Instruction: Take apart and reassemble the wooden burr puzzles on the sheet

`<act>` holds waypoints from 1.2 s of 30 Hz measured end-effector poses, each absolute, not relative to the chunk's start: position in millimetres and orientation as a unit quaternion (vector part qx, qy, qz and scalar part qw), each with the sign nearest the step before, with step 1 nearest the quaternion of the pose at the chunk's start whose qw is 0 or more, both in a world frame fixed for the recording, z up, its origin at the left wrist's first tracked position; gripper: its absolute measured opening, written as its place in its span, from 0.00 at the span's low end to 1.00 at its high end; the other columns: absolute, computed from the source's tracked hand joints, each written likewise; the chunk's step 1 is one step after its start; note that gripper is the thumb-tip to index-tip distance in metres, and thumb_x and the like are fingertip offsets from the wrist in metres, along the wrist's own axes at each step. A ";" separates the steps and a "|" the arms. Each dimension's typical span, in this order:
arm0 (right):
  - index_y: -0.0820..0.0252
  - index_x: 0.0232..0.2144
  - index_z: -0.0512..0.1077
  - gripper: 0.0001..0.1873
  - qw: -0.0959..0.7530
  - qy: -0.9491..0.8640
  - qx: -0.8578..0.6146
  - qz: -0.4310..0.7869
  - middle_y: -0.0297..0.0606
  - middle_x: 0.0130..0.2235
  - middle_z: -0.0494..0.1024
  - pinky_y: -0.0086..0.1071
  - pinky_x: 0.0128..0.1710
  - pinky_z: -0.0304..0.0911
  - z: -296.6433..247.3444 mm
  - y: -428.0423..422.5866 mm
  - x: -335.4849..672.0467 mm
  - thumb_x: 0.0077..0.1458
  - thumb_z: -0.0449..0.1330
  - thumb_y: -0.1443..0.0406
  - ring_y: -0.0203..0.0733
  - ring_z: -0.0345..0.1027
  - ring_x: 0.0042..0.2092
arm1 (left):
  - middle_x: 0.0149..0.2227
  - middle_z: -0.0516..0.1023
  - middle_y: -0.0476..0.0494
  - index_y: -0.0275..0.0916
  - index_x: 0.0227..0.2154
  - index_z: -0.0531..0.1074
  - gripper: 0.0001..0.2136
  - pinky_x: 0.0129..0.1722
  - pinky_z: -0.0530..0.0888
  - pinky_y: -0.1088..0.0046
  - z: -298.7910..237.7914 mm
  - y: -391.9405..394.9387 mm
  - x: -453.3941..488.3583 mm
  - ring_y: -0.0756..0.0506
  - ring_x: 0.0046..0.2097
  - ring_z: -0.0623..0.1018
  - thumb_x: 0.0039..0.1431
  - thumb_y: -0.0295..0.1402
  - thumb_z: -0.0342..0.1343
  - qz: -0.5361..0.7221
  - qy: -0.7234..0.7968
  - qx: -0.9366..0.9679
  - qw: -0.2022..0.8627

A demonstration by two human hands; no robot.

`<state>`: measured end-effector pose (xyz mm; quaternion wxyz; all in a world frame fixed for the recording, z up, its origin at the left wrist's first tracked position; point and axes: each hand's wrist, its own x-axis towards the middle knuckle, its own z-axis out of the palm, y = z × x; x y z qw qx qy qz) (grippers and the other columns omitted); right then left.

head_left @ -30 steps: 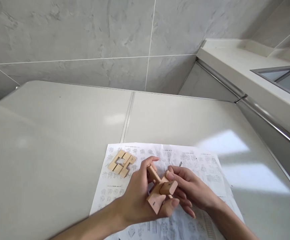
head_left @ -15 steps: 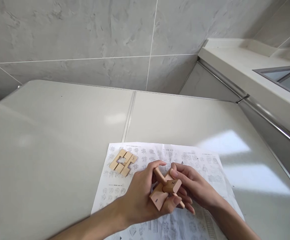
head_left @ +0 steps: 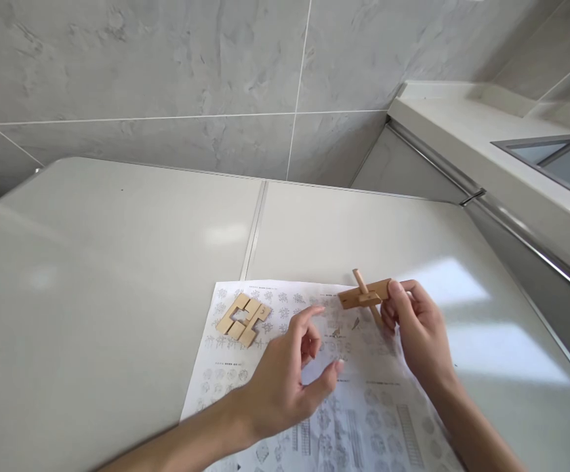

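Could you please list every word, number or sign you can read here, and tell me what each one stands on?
No text can be read anywhere.
White paper sheet covered in small grey diagrams: header lines and captions in tiny print, too small and blurred to read.
Cross-shaped light wooden puzzle piece pinched in the right hand: no readable mark.
Cluster of flat light wooden blocks on the sheet: no text visible.

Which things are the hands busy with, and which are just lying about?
Busy with: wooden cross piece, pinched in right hand; flat wooden pieces; diagram sheet under open left hand.
Lying about: table; side counter; sink.
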<state>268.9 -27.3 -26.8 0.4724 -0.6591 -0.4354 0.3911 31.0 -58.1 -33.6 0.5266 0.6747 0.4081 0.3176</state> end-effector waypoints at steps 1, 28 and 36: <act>0.55 0.31 0.68 0.25 0.474 -0.447 -0.676 0.343 0.29 0.24 0.66 0.29 0.24 0.57 -28.0 -25.4 272.3 0.68 0.61 0.43 0.36 0.59 0.25 | 0.38 0.70 0.50 0.48 0.70 0.55 0.27 0.27 0.70 0.74 -33.3 -57.3 30.8 0.51 0.29 0.66 0.73 0.41 0.56 0.318 0.402 0.676 0.529; 0.56 0.33 0.73 0.13 0.444 -0.448 -0.769 0.103 0.35 0.33 0.78 0.37 0.37 0.61 -52.5 -6.0 315.8 0.67 0.56 0.57 0.45 0.70 0.35 | 0.17 0.65 0.56 0.37 0.18 0.60 0.10 0.18 0.58 0.84 -44.9 -56.2 29.0 0.57 0.18 0.61 0.39 0.16 0.42 0.349 0.199 0.789 0.466; 0.57 0.41 0.72 0.06 0.575 -0.526 -0.625 -0.049 0.41 0.41 0.75 0.43 0.43 0.68 -45.0 -6.5 302.4 0.66 0.60 0.61 0.48 0.72 0.43 | 0.16 0.62 0.55 0.38 0.18 0.60 0.09 0.18 0.59 0.79 -31.3 -49.0 26.8 0.55 0.20 0.59 0.39 0.17 0.43 0.380 0.152 0.853 0.322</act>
